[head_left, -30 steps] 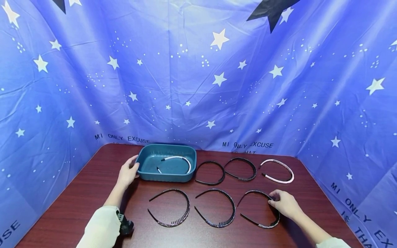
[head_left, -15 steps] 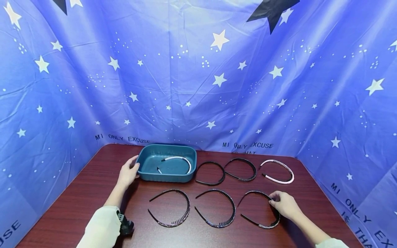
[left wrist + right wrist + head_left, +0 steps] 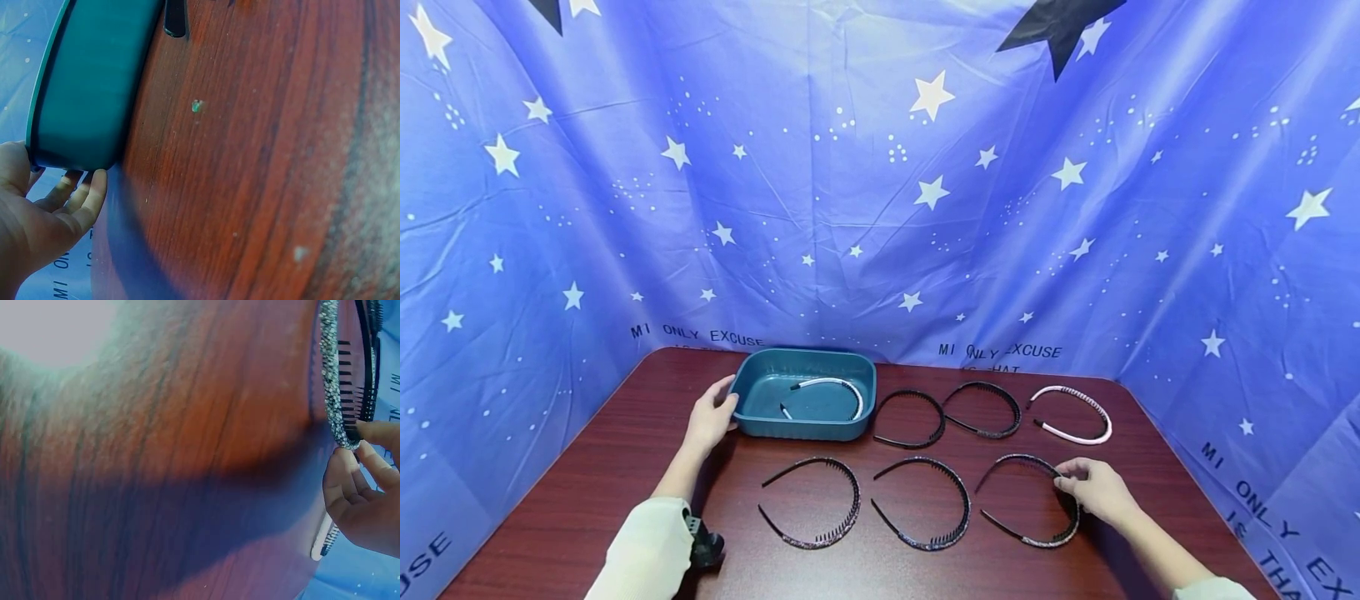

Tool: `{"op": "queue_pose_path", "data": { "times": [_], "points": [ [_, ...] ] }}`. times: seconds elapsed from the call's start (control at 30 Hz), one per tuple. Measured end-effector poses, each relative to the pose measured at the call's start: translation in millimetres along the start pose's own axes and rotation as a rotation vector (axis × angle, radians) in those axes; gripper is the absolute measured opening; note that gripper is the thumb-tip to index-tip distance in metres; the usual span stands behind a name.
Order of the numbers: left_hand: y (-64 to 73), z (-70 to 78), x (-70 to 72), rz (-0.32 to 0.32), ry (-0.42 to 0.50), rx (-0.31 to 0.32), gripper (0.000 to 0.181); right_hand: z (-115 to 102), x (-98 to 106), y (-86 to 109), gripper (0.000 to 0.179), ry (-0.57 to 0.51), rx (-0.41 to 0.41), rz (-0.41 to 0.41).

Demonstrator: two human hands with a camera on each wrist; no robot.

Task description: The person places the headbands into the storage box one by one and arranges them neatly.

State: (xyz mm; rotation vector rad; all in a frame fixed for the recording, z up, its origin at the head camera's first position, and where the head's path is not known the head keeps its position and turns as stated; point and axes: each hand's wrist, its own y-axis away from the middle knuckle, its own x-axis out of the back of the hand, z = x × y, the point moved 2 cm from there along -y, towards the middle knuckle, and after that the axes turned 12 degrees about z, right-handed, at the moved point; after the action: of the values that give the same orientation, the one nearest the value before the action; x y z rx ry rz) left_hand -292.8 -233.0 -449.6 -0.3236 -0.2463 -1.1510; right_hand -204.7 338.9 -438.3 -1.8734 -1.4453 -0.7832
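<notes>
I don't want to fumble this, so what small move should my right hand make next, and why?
Probably raise the black toothed headband with glittery trim slightly and bring it left toward the teal rectangular plastic bin. Your right hand pinches the headband's curve, your left hand touches the bin's end, and a white curved headband lies inside, so adding this one seems sensible.

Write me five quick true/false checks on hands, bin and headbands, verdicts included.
1. The right hand pinches a glittery toothed headband. True.
2. Both hands are on that headband. False: the left hand touches the end of the teal plastic bin.
3. A white headband lies in the bin. True.
4. The bin contains two headbands. False: only the white one is in it; the pink headband, for one, lies on the wood-grain table.
5. A star-printed blue cloth hangs behind the table. True.
</notes>
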Motion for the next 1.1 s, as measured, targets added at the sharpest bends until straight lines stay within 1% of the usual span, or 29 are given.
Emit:
{"op": "queue_pose_path", "data": {
  "times": [0.07, 0.17, 0.37, 0.57, 0.73, 1.1],
  "points": [
    [-0.4, 0.1, 0.1, -0.001, 0.001, 0.002, 0.046, -1.8, 0.0, 0.2, 0.027, -0.059, -0.038, -0.02],
    [-0.7, -0.2, 0.3, -0.001, -0.001, 0.0, 0.047, -5.1, 0.0, -0.3, 0.029, -0.102, -0.063, -0.03],
    [-2.6, -3.2, 1.1, 0.007, -0.002, -0.006, 0.046, -8.1, 2.1, -3.2, 0.031, -0.139, -0.068, -0.026],
    [-2.2, -3.1, 1.1, 0.008, -0.005, -0.006, 0.046, -10.4, 2.7, -7.4, 0.036, -0.196, -0.083, -0.024],
    [-2.4, -3.1, 0.2, 0.009, -0.008, -0.003, 0.046, -18.1, 4.1, -9.5, 0.037, -0.218, -0.071, -0.033],
    [-2.6, -3.9, 0.3, 0.008, -0.014, -0.008, 0.046, -34.6, 0.3, -13.4, 0.036, -0.25, -0.083, -0.024]
  ]
}}
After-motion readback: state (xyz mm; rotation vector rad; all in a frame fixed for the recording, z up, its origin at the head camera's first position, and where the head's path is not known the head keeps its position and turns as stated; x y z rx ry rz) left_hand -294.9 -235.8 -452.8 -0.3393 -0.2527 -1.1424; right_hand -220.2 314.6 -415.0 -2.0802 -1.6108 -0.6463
